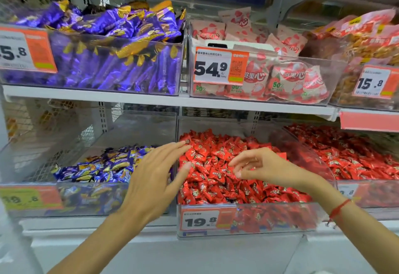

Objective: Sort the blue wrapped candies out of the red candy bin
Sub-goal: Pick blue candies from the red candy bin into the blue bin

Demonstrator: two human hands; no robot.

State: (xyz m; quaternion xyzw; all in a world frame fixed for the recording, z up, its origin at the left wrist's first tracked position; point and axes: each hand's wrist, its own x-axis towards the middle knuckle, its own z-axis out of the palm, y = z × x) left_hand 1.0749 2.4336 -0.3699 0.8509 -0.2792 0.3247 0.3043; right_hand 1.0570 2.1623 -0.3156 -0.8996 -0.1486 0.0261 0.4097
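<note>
My right hand [259, 165] hovers over the middle of the red candy bin [244, 209], its fingers loosely curled and hanging down, the grip holding nothing that I can make out. My left hand [155, 174] is flat and spread, fingers straight, reaching over the bin's left wall with the fingertips [183, 143] touching or just above the red candies [216, 165] at the bin's back-left corner; it holds nothing either.

No blue wrapper shows on the surface of the red heap, so any strays are probably buried. The blue wrapped candies [103, 165] I can see lie in the clear bin just left of the red candy bin.

To do this step well, I judge I should rake the top layer gently with the flat left hand, spreading rather than digging, so nothing spills over the bin's low front wall, and keep the right grip ready to pinch any blue piece that turns up.
</note>
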